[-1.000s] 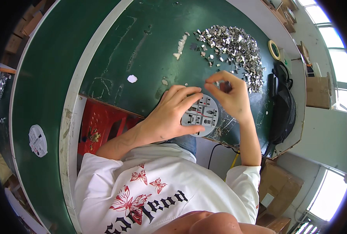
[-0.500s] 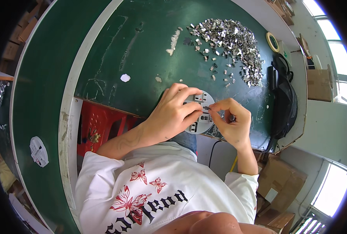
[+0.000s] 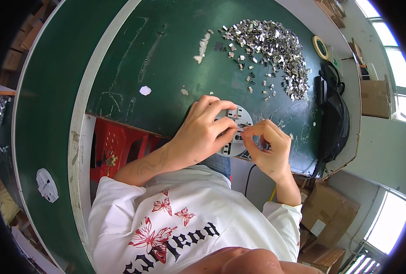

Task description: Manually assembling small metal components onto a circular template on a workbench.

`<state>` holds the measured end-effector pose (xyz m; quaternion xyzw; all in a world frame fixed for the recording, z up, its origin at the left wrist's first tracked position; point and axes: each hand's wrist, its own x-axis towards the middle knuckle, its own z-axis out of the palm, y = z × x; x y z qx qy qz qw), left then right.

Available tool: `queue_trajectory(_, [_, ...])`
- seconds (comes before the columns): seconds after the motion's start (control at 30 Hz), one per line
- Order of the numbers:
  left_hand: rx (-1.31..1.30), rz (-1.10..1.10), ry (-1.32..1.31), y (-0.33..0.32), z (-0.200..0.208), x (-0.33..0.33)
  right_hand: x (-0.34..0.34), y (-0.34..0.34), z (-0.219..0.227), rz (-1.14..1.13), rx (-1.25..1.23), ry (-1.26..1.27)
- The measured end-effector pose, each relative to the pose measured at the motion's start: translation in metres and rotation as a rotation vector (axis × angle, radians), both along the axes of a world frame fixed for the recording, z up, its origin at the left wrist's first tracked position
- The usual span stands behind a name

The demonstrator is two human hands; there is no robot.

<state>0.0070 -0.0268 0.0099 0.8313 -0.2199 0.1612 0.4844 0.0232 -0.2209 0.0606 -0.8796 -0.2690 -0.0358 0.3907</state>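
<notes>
A round light-grey plastic plate (image 3: pixel 245 115) with raised dark-slotted sockets is at the bench's front edge, over my lap. My left hand (image 3: pixel 200 130) grips it from the left, fingers across the top and thumb and forefinger near the middle. From the right, my right hand (image 3: pixel 272 148) is closed in a pinch over the plate's centre. A small metal clip seems to be between its fingertips, mostly hidden by them. Something dark shows in the curl of that palm, too small to make out.
A large heap of small shiny metal clips (image 3: pixel 276 50) spreads over the green bench (image 3: pixel 166 68), with strays towards me. To the right are a tape roll (image 3: pixel 320 47) and a black mesh bag (image 3: pixel 334 123). Another grey plate (image 3: pixel 47 185) lies far left; a red stool (image 3: pixel 116 141) stands below.
My right hand has shifted slightly left, its fingertips now closer to my left thumb and forefinger. The dark metal piece that showed at its fingertips is now mostly covered. My left hand stays put.
</notes>
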Motion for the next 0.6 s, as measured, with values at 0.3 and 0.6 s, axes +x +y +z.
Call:
queue_trajectory(0.3, [-0.060, 0.005, 0.006, -0.0007, -0.0017, 0.0004, -0.0010, 0.0073, 0.0075, -0.053, 0.016, 0.071])
queue_trajectory(0.6, [-0.082, -0.015, 0.040, 0.0037, 0.0014, -0.0011, 0.0008, 0.0062, 0.0035, 0.018, -0.013, -0.036])
